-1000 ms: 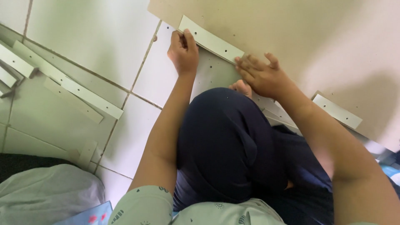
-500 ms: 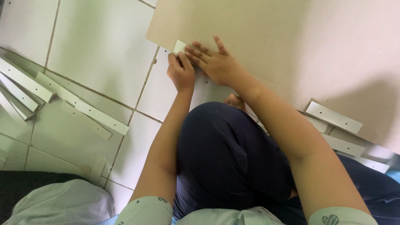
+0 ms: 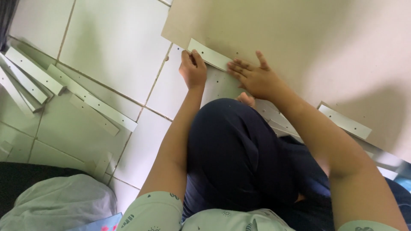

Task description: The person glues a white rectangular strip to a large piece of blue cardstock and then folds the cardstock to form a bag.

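I see my left hand (image 3: 193, 70) with fingers curled, pinching the near end of a narrow white wooden slat (image 3: 209, 54). My right hand (image 3: 253, 78) lies flat, fingers spread, pressing its other end against the beige flat board (image 3: 299, 38). The slat's long axis runs ten to four o'clock.

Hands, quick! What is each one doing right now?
Left hand: closed on the end of the white strip.
Right hand: open, fingers spread flat on the strip and the beige board.
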